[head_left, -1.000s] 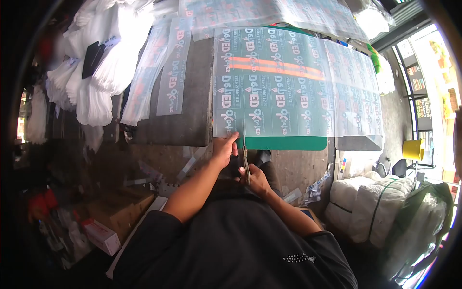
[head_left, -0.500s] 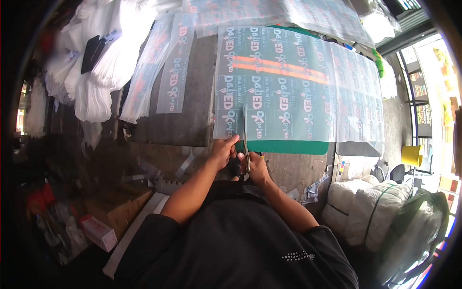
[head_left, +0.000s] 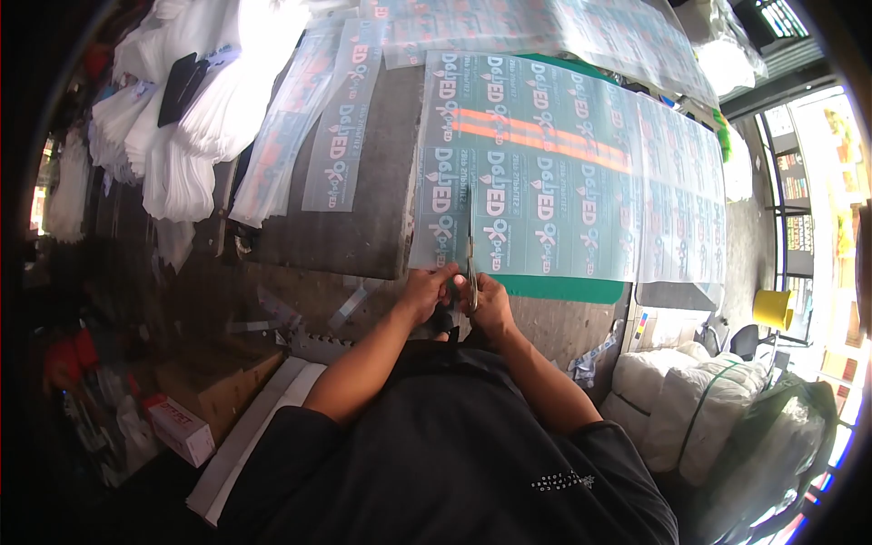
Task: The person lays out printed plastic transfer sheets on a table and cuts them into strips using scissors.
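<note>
A printed translucent sheet (head_left: 563, 204) with rows of lettering and two orange stripes lies over a green mat (head_left: 563, 288). My left hand (head_left: 427, 292) pinches the sheet's near edge at its left corner. Close beside it, my right hand (head_left: 490, 304) is closed round the handles of a pair of scissors (head_left: 472, 272). The blades point away from me along the gap between the first and second printed columns. How far the slit runs is hard to make out. A separate printed strip (head_left: 338, 154) lies to the left on the dark table (head_left: 368, 222).
White bundled material (head_left: 182, 173) hangs over the table's left side, with a black flat object (head_left: 182, 89) on it. More printed sheets (head_left: 518, 32) cover the far end. White wrapped bales (head_left: 681, 404) and a yellow bucket (head_left: 773, 310) stand at right; cardboard boxes (head_left: 222, 386) sit lower left.
The view has shifted slightly. The scissors have moved a little farther forward along the column line, and both hands stay at the sheet's near edge.
</note>
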Tool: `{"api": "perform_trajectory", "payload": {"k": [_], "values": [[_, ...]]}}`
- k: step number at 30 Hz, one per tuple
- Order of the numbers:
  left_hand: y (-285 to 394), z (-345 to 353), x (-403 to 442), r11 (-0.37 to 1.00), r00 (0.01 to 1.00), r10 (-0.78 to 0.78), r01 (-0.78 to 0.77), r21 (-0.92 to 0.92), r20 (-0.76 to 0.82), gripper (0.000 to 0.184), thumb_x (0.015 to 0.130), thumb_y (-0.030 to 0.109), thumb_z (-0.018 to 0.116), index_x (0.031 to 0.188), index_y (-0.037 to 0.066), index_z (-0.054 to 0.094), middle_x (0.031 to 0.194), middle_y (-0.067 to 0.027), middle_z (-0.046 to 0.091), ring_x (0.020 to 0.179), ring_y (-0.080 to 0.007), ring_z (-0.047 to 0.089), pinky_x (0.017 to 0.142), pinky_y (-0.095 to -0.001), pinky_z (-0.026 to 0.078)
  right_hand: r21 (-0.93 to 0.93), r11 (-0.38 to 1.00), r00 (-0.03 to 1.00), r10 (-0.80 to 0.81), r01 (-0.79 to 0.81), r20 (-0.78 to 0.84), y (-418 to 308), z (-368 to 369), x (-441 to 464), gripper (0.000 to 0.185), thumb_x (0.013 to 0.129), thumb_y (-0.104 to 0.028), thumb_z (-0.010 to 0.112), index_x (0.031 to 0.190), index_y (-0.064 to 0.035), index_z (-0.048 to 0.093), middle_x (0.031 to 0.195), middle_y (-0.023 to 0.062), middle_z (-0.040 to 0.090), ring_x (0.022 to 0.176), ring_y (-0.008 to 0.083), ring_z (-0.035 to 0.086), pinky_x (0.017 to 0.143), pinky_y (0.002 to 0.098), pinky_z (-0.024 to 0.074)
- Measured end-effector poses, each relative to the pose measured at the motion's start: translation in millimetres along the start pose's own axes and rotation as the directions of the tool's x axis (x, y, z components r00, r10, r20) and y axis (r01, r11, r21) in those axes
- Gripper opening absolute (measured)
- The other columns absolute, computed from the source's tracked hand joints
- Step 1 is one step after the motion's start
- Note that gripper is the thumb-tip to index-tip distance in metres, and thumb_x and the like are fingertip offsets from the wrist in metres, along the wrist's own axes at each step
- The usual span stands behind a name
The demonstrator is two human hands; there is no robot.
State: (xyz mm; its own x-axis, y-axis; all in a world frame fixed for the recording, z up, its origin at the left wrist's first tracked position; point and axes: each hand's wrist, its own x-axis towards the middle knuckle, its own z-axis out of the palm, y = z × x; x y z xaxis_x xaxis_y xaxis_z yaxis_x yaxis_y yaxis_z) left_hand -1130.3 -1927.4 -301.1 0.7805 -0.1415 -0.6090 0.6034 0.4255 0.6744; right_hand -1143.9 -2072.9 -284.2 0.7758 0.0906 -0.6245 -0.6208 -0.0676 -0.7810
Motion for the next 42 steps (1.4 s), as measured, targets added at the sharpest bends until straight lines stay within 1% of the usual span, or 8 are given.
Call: {"api": "perform_trajectory", "payload": {"k": [2,10,13,20,23,28,40,42], "values": [[2.0,0.7,-2.5,1.000,1.000,-0.014,0.014,-0.010,-0.002,0.014,0.088,0.018,0.061,0.086,0.005,0.059,0.057,0.0010,0.046,0.044,-0.0084,0.042,0.040,-0.0251,0.036,-0.051,0.999,1.000,-0.017,0.016,-0.005,-2.7,0.7,-0.6,0.050,0.079,-0.049,0.069,0.081,-0.0004,0.058,0.064,0.0017,0.058,0.054,0.0073,0.053,0.050,0.0227,0.0432],[-13.9,-8.7,-1.0,0.999,0.999,-0.018,0.020,-0.031,0.047,0.016,0.089,0.023,0.061,0.087,0.007,0.058,0.071,0.0011,0.054,0.047,-0.0063,0.042,0.042,-0.0241,0.035,0.162,0.985,0.998,0.061,-0.064,0.028,-24.9,-0.9,9.5,0.049,0.079,-0.047,0.069,0.084,0.0001,0.058,0.066,0.0022,0.057,0.055,0.0067,0.053,0.050,0.0216,0.0428],[-10.4,-6.6,-2.6,1.000,0.997,-0.002,0.001,0.018,0.075,0.016,0.090,0.023,0.060,0.090,0.007,0.058,0.072,0.0019,0.054,0.049,-0.0059,0.044,0.044,-0.0235,0.036,0.021,1.000,1.000,0.005,-0.006,0.021,-27.9,-2.3,6.8,0.049,0.080,-0.047,0.069,0.085,0.0008,0.058,0.067,0.0022,0.058,0.055,0.0072,0.053,0.051,0.0215,0.0433],[-10.8,-6.8,-9.1,0.999,0.996,-0.047,0.046,0.019,0.075,0.014,0.086,0.020,0.065,0.089,0.008,0.059,0.075,0.0013,0.056,0.053,-0.0060,0.046,0.047,-0.0234,0.037,0.086,0.996,0.999,0.039,-0.039,0.001,-39.0,4.2,14.8,0.042,0.083,-0.042,0.067,0.080,-0.0019,0.056,0.064,0.0010,0.054,0.052,0.0074,0.050,0.047,0.0219,0.0405],[-12.9,-5.4,-12.4,0.998,0.996,-0.061,0.060,0.005,0.062,0.014,0.085,0.020,0.066,0.089,0.008,0.059,0.072,0.0011,0.055,0.053,-0.0070,0.046,0.048,-0.0240,0.038,0.191,0.980,0.998,0.053,-0.057,0.023,-37.3,-1.6,28.0,0.054,0.078,-0.049,0.070,0.086,0.0026,0.056,0.065,0.0023,0.057,0.054,0.0084,0.053,0.050,0.0225,0.0436],[-13.4,-1.0,-15.8,0.997,0.999,-0.025,0.028,-0.071,0.040,0.016,0.084,0.021,0.067,0.089,0.007,0.059,0.069,0.0008,0.053,0.052,-0.0078,0.046,0.048,-0.0242,0.038,0.076,0.997,0.999,-0.032,0.031,0.016,-31.8,-4.6,36.1,0.054,0.077,-0.048,0.071,0.087,0.0034,0.057,0.063,0.0020,0.055,0.052,0.0083,0.051,0.048,0.0228,0.0421],[-18.4,0.4,-25.0,0.999,0.998,0.014,-0.012,-0.046,0.061,0.019,0.084,0.021,0.066,0.086,0.004,0.057,0.071,-0.0007,0.053,0.049,-0.0069,0.043,0.048,-0.0242,0.038,0.039,0.999,1.000,0.010,-0.009,-0.012,-62.6,-10.0,60.2,0.046,0.078,-0.045,0.071,0.075,-0.0019,0.056,0.059,0.0018,0.053,0.049,0.0098,0.050,0.045,0.0228,0.0394],[-20.8,-1.1,-26.4,1.000,0.998,-0.022,0.024,-0.019,0.062,0.019,0.085,0.022,0.065,0.085,0.004,0.058,0.065,0.0003,0.050,0.048,-0.0068,0.041,0.049,-0.0252,0.038,-0.026,0.999,0.999,-0.028,0.028,-0.024,-54.7,-9.3,65.2,0.046,0.078,-0.045,0.072,0.075,-0.0019,0.056,0.059,0.0021,0.053,0.049,0.0098,0.050,0.045,0.0228,0.0394]]}}
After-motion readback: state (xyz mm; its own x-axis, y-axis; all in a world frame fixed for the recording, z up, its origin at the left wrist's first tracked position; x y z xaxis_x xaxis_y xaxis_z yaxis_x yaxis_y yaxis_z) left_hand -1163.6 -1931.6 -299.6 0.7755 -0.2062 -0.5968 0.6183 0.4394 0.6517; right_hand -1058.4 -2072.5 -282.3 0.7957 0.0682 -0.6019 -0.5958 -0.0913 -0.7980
